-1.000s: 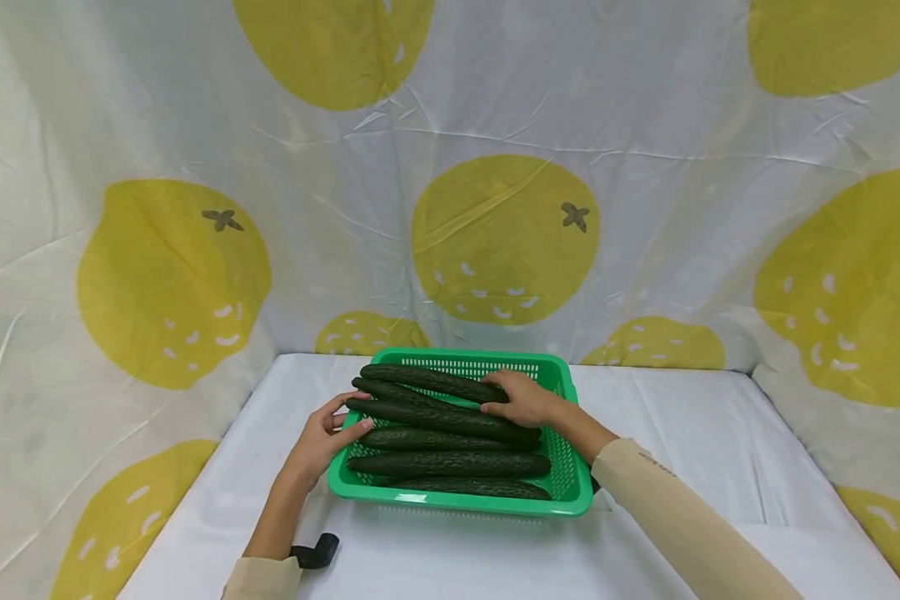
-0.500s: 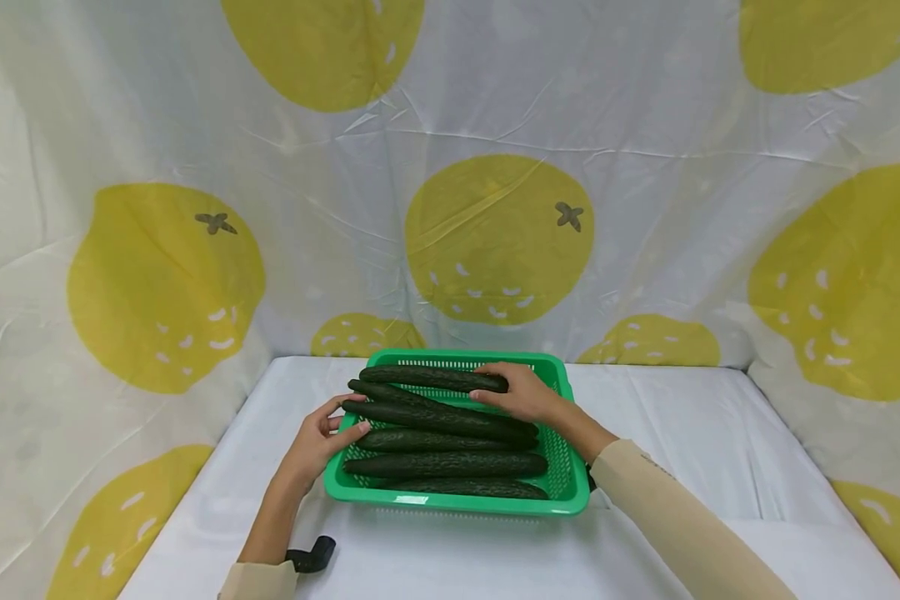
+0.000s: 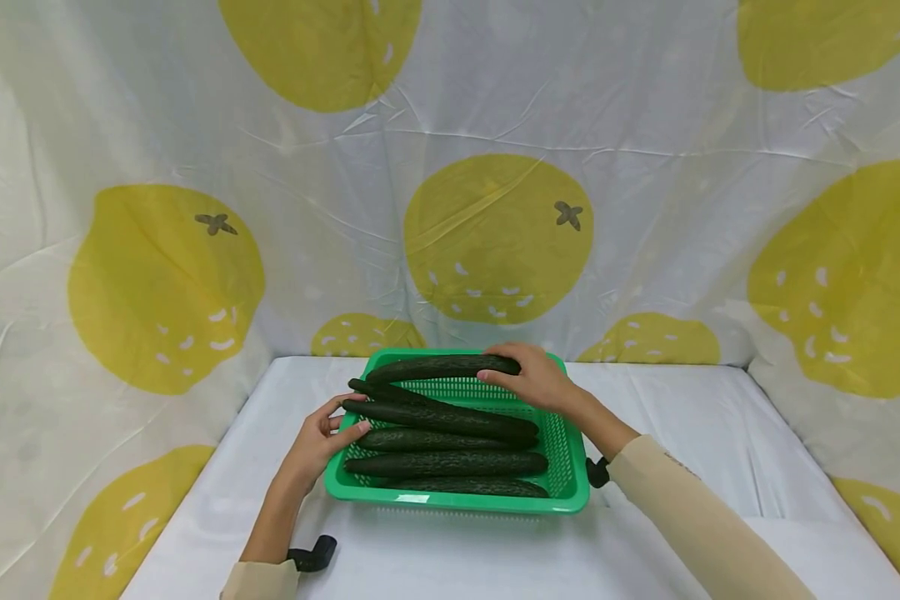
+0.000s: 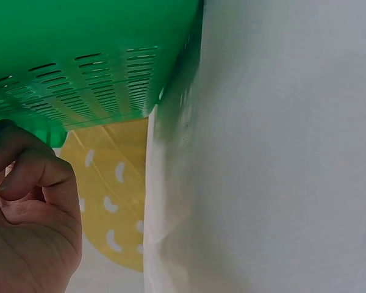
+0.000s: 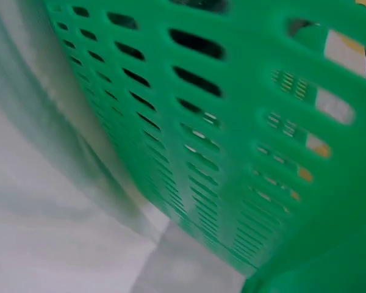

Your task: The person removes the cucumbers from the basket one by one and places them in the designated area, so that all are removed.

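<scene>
A green plastic basket point(image 3: 457, 502) holds several long dark cucumbers lying side by side. With my right hand point(image 3: 534, 377) I grip the right end of the rearmost cucumber point(image 3: 435, 367), which lies slightly raised along the basket's back rim. My left hand point(image 3: 322, 433) grips the basket's left rim, thumb over the top, beside the tips of the middle cucumbers point(image 3: 442, 417). In the left wrist view, curled fingers point(image 4: 36, 174) show below the basket's slotted wall point(image 4: 91, 85). The right wrist view has only the basket's slotted side point(image 5: 189, 122); my right hand is out of it.
The basket stands on a white cloth-covered table point(image 3: 682, 467). Behind and at both sides hangs a pale curtain point(image 3: 330, 250) with large yellow fruit prints. A black wrist mount point(image 3: 315, 554) sits on the left forearm, another point(image 3: 597, 472) by the right.
My right hand has moved back and slightly right, carrying the rearmost cucumber up towards the back rim and away from the others. The left hand has stayed on the left rim.
</scene>
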